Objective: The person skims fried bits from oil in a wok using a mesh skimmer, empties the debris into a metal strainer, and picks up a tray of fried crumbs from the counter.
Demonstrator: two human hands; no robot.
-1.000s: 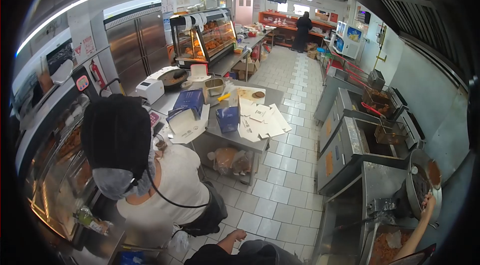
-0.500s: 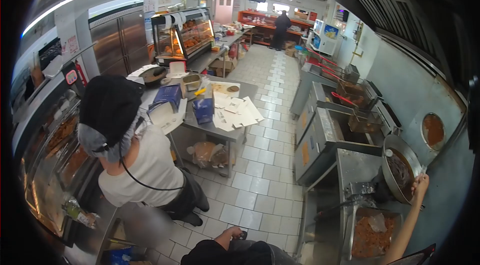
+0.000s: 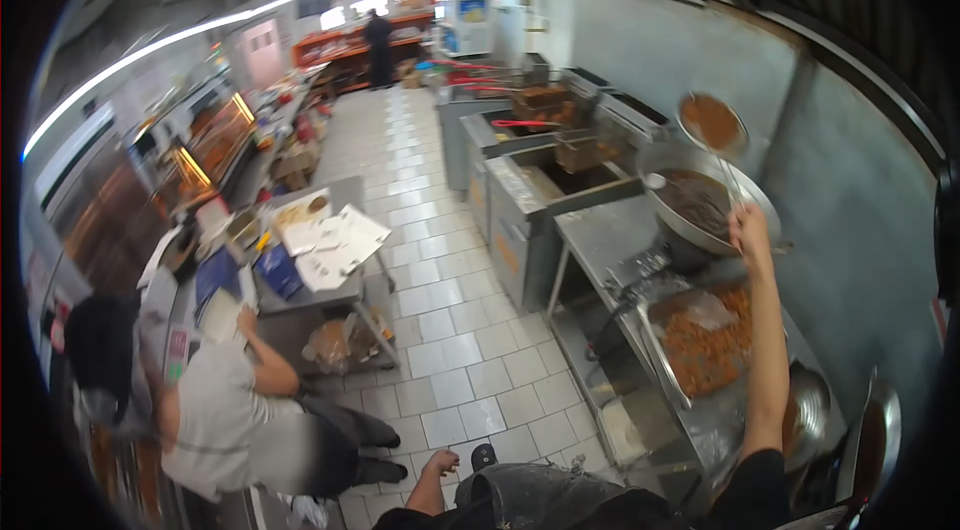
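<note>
My right hand (image 3: 748, 230) is closed round the long thin handle of a round skimmer (image 3: 713, 123), whose brown-coated head is raised against the wall. Just below it is a large metal wok (image 3: 765, 202) with dark liquid inside and a small white object at its rim. A steel tray (image 3: 668, 370) of chopped reddish-brown food, with a clear plastic bag (image 3: 708, 311) on top, lies under my right forearm. My left hand (image 3: 440, 463) hangs low over the floor by my shoe, fingers curled, with nothing visible in it.
Deep fryers (image 3: 550, 175) with red-handled baskets stand ahead on the right. A person in a white shirt (image 3: 215, 410) works at the left by a steel table holding flat cardboard boxes (image 3: 340, 245). Another person (image 3: 377, 50) stands far back. Metal pans (image 3: 810, 415) sit near my right elbow.
My view has turned right and tilted, so the wok and tray sit nearer the middle. My right hand stays on the skimmer. The person at left now reaches a hand to the table.
</note>
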